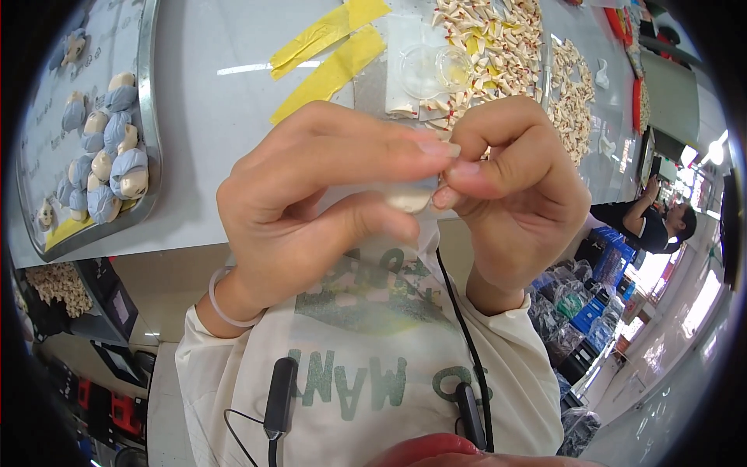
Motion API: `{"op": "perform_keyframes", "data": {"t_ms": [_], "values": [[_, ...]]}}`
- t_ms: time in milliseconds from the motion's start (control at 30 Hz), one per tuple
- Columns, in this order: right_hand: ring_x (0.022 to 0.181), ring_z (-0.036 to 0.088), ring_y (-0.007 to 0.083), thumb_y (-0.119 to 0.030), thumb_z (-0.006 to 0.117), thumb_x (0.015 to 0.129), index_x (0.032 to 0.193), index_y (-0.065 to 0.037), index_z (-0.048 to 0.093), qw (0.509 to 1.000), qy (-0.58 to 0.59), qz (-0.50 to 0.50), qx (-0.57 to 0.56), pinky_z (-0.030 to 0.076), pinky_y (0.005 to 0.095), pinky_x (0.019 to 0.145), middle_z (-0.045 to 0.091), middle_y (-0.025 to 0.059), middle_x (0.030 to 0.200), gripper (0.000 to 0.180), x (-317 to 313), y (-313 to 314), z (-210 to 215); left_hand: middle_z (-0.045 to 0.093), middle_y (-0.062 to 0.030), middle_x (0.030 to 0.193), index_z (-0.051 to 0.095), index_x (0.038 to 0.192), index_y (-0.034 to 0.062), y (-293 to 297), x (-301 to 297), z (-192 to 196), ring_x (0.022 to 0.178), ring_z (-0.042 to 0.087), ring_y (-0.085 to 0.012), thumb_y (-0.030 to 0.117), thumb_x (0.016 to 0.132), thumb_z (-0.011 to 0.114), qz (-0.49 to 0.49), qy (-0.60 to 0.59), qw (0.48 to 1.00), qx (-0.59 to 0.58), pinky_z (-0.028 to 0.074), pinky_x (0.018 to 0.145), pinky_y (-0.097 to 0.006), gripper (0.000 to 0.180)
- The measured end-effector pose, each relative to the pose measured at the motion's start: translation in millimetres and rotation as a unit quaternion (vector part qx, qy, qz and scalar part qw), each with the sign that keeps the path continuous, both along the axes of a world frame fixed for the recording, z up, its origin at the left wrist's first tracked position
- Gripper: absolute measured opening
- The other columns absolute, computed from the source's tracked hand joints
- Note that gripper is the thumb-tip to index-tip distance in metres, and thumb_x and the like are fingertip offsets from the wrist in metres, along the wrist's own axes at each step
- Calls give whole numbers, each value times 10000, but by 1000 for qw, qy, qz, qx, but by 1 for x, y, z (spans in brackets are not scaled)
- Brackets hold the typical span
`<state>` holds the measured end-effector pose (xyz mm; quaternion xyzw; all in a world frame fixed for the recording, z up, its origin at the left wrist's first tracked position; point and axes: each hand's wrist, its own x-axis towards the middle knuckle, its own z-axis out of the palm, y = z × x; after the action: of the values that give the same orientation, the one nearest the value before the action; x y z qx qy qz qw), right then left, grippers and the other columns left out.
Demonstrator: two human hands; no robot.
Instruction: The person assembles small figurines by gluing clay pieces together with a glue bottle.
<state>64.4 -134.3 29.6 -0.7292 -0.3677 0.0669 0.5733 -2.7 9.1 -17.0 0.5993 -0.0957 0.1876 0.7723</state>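
Both hands are raised close to the camera, above my lap. My left hand (311, 202) pinches a small pale rounded piece (410, 201) between thumb and forefinger. My right hand (513, 171) meets it fingertip to fingertip and grips the same piece from the right. Most of the piece is hidden by the fingers. A thin clear band circles my left wrist (222, 300).
A white table (210, 132) holds a metal tray (148, 117) of blue-and-cream figures at the left, yellow tape strips (331, 50), a clear round dish (428, 70) and heaps of small cream pieces (506, 39). Another person (650, 222) sits at the far right among stacked crates.
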Motion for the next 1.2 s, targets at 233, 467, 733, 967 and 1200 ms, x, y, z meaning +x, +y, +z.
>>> {"op": "perform_keyframes", "data": {"t_ms": [233,467,733,967,1200], "values": [[686,497,126,-11,654,682,790,23,579,999,-8,-30,33,393,189,597,524,121,809,136,1,3,-4,542,-157,985,525,1011,-23,1,3,1,880,536,-186,182,709,667,-48,67,990,-114,439,734,-252,392],[650,525,153,112,601,606,868,-11,635,990,-128,-47,31,428,212,543,537,103,795,291,-8,9,-5,521,-97,990,467,1046,-51,-1,0,10,909,489,-143,-37,748,565,-97,100,961,-238,409,798,-269,315],[669,486,143,84,591,623,868,-6,630,990,-53,-131,-30,362,198,500,534,96,801,264,-13,-14,0,561,-72,880,555,905,-15,99,-8,73,759,502,-89,70,766,528,111,270,928,231,395,698,-195,165],[643,468,128,82,587,646,842,-11,624,992,-93,-54,-62,326,187,473,542,90,791,220,-15,-11,8,525,-100,956,548,949,-12,178,32,91,827,536,-152,-4,736,561,167,339,819,433,445,730,-246,214],[668,497,156,94,577,648,816,19,604,994,-19,-102,-31,384,209,568,546,106,756,186,-9,-30,3,561,-1,893,562,955,59,189,-12,81,760,507,-114,73,792,538,196,215,781,553,429,733,-227,165]]}}
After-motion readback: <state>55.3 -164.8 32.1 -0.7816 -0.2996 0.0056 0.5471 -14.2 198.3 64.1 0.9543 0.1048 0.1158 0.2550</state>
